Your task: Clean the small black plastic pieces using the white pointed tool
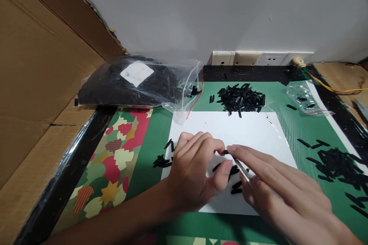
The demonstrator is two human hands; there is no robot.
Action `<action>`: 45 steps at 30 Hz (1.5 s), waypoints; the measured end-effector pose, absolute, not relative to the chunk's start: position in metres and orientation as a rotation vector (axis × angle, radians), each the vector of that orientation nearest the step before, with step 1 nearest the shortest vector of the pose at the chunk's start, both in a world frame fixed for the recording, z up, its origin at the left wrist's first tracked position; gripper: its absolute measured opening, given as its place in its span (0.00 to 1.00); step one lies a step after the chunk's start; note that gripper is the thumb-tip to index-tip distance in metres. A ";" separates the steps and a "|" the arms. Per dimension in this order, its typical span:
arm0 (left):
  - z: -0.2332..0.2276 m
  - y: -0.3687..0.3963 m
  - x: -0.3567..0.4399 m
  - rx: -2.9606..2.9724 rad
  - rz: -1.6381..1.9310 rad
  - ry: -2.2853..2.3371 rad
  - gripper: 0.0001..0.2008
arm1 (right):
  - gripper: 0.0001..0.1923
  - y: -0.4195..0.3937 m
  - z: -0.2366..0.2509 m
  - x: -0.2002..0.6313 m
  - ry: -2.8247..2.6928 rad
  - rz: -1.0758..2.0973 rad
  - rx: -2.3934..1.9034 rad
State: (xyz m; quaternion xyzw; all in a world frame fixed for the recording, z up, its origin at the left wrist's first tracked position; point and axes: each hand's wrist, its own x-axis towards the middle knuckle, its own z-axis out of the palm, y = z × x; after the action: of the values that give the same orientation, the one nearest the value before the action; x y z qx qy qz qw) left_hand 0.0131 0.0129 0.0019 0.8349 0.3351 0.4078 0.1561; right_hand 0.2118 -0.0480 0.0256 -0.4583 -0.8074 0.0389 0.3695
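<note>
My right hand grips a slim silver metal tool that looks like tweezers, index finger stretched along its top. At the tool's tip is a small black strip. The curled index finger of my left hand meets the strip from the other side; its thumb stands apart below, with a gap between thumb and finger. Both hands hover over a white sheet. Several loose black strips lie on the sheet beneath them, partly hidden by the fingers.
A heap of black strips lies behind the sheet, another pile at right, and a small cluster at left. A large filled zip bag rests at back left, a small clear bag at back right. Sockets line the wall.
</note>
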 end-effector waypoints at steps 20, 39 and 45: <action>0.010 0.032 0.011 1.084 0.684 0.603 0.15 | 0.13 -0.033 0.010 0.201 -2.145 -0.464 -0.895; -0.003 0.033 0.014 1.121 0.752 0.613 0.16 | 0.12 -0.031 0.003 0.201 -2.190 -0.311 -0.877; -0.007 0.033 0.014 1.097 0.756 0.604 0.15 | 0.12 -0.030 0.004 0.197 -2.171 -0.320 -0.908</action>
State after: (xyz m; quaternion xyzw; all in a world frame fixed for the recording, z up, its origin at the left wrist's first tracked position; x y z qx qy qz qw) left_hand 0.0137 0.0327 -0.0073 0.5009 0.2758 0.3450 0.7443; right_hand 0.1973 -0.0301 0.0040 -0.3547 -0.8478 -0.1251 0.3739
